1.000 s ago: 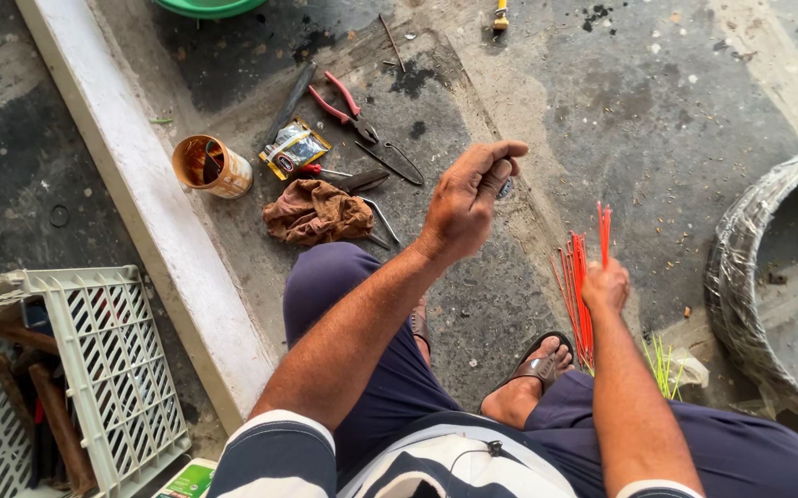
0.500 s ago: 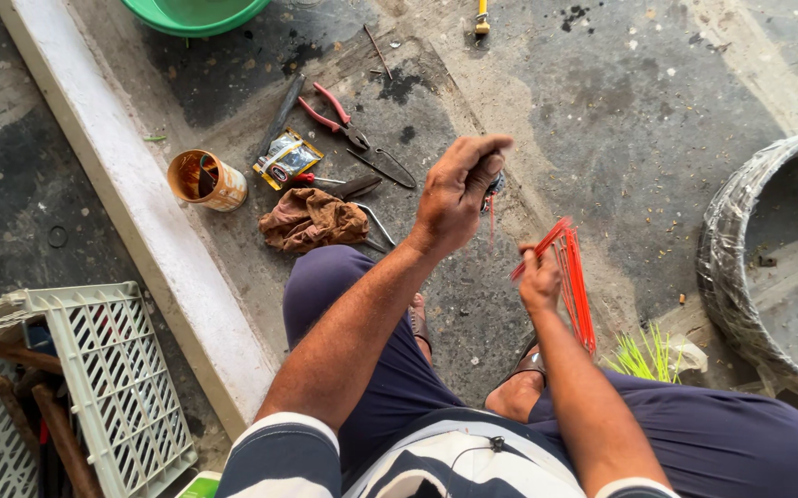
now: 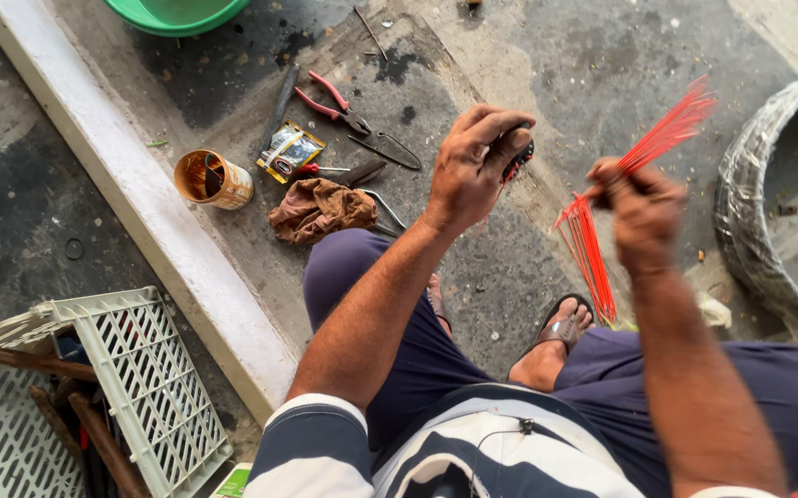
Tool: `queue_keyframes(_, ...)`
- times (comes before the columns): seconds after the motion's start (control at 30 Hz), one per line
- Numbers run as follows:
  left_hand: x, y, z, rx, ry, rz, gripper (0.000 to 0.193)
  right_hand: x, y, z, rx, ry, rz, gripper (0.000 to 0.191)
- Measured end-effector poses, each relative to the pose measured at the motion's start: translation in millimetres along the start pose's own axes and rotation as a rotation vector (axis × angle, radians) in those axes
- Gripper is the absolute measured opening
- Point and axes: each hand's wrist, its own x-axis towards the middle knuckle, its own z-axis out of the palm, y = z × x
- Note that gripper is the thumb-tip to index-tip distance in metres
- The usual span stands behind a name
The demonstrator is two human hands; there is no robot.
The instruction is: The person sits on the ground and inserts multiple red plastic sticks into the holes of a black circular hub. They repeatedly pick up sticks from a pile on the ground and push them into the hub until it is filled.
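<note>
Red plastic strips (image 3: 593, 244) gripped by right hand (image 3: 634, 207); left hand (image 3: 477, 161) pinches something dark, perhaps a tool.

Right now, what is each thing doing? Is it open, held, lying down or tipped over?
left hand: raised, closed around a small dark thing
right hand: raised, gripping the red strips
red strips: held in a bunch, ends fanned out
red-handled pliers: lying flat on the ground
tin can: tipped on its side, open
brown rag: crumpled on the ground
white crate: tilted
</note>
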Motion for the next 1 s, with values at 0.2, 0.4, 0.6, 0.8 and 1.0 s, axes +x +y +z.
queue_keyframes(0.2, -5, 3, -3, 0.101, 0.008, 0.042, 0.023, 1, -88, -5, 0.093, -0.058, -0.255, 0.024)
queue_keyframes(0.4, -12, 1, -2, 0.133, 0.006, 0.050, 0.023, 2, -111, 6, -0.035, -0.122, -0.422, 0.030)
queue_keyframes(0.6, -16, -2, 2, 0.123, -0.032, -0.002, 0.025, 8, -104, 17, 0.052, -0.140, -0.369, 0.028)
queue_keyframes(0.8, -16, -3, 3, 0.119, -0.048, -0.004, 0.025, 5, -109, 20, 0.012, -0.178, -0.372, 0.026)
queue_keyframes(1.0, -16, -1, 3, 0.118, -0.044, 0.060, 0.022, 5, -133, 36, -0.492, -0.301, -0.667, 0.021)
